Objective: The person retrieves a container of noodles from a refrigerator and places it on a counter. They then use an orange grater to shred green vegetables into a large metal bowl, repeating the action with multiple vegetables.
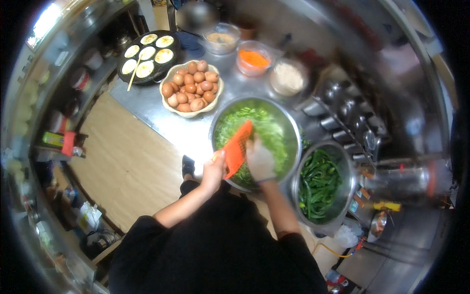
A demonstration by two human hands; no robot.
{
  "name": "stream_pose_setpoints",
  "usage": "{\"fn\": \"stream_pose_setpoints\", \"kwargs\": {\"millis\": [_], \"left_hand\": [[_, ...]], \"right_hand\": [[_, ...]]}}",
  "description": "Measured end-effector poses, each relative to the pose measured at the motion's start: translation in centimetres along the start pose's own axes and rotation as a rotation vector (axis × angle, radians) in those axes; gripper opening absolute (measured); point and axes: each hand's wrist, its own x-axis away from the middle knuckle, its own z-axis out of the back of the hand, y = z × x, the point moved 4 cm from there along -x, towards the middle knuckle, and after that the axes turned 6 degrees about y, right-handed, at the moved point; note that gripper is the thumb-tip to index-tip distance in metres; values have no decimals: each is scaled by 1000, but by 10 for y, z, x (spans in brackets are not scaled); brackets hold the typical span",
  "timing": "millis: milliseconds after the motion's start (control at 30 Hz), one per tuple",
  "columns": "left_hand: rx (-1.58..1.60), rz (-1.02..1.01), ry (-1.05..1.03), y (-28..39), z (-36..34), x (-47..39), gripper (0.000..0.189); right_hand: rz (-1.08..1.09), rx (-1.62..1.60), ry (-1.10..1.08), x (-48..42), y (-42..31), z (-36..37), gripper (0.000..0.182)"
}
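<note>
My left hand [214, 169] grips the lower end of an orange plastic grater [237, 149], which slants across a large metal bowl [298, 147]. Shredded light-green vegetable [270, 126] fills much of this bowl. Against the right face of the grater is my right hand [261, 158], in a pale glove and blurred by motion. Its fingers curl towards the grating surface, and whatever may be in them is hidden. Just right of the bowl stands a second metal bowl [353, 180] with whole green chili peppers [318, 183].
Beyond the bowl are a basket of brown eggs [190, 87], a round griddle pan [149, 57] with several pale round cakes and a wooden stick [134, 75]. Tubs of orange shreds [254, 58] and off-white food [289, 77] stand on the steel table [137, 103]. Metal containers [345, 110] line the right.
</note>
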Motion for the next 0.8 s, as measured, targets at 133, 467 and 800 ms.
{"fn": "stream_pose_setpoints", "kwargs": {"millis": [133, 467, 800], "left_hand": [[-21, -17, 28, 0, 14, -4, 23], [-158, -148, -45, -9, 17, 1, 26], [-248, -156, -34, -14, 21, 3, 28]], "right_hand": [[299, 10, -115, 58, -53, 42, 56], [211, -67, -122, 47, -47, 38, 51], [114, 17, -112, 11, -22, 15, 46]]}}
